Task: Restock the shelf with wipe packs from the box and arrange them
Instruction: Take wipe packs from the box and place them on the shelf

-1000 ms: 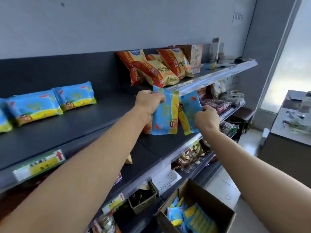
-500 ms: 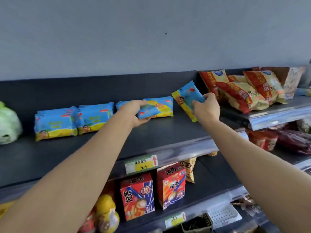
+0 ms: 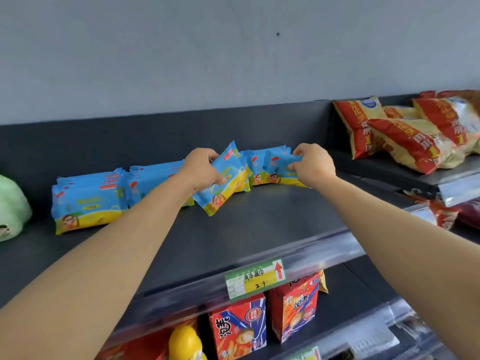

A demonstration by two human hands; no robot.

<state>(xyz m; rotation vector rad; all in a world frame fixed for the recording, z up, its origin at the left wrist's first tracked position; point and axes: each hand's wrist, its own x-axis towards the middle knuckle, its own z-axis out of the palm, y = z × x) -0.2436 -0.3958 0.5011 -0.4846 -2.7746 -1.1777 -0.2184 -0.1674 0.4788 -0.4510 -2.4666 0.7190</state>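
This looks like the placing and squaring step. Both hands work at the far row on the dark grey metal shelf (image 3: 259, 224). The left hand (image 3: 201, 168) has its fingers curled round a blue-and-yellow plastic wipe pack (image 3: 224, 181). That pack is tilted, and its lower corner seems to rest on the shelf board. The right hand (image 3: 314, 163) pinches the top edge of the rightmost stack of wipe packs (image 3: 275, 168), just right of the tilted pack. Two flat stacks of the same packs (image 3: 88, 201) lie further left along the back wall. The supply box is out of view.

The next move probably calls for turning the tilted pack level and settling it into the row while the right hand steadies its stack. The left forearm covers part of the middle stack, so I cannot tell how much gap there is.

Red-and-yellow crinkled snack bags (image 3: 405, 136) sit on a raised shelf section to the right and limit how far the row can extend. A pale green soft bag (image 3: 10, 209) bounds the left end. A green-and-yellow price label (image 3: 255, 279) hangs on the near rail, with red drink cartons (image 3: 239, 326) on the shelf below.
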